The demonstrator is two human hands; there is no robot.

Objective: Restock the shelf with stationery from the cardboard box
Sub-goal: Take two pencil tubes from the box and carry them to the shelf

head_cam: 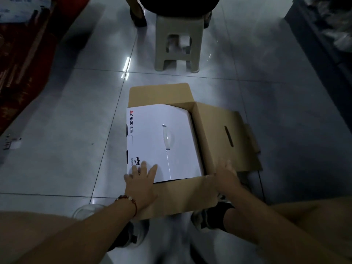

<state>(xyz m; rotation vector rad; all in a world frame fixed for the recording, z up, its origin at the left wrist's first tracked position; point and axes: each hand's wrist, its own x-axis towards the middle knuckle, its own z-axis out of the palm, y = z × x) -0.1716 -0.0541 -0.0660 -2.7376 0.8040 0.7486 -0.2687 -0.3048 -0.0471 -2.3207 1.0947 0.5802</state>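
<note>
a cardboard box (190,195) is seen on the grey tiled floor (57,149), just in front of the person's shoes, with its brown flaps folded outward on the far and right sides. one white flap (163,141), printed with a red-and-black logo and fitted with a clear handle, is laid across the opening, so the contents are hidden. the left hand (140,182) is spread flat, fingers straight, and is pressed on the near corner of the white flap; a beaded bracelet (128,201) is worn on that wrist. the right hand (226,175) is laid open against the near right corner of the box, fingers extended along the brown right flap (224,138), with nothing gripped. a pale plastic stool (177,42) is stood beyond the box, well apart from it. red packaged goods (22,60) are stacked along the left edge, and a dark shelf unit (323,44) is seen at the right.
</note>
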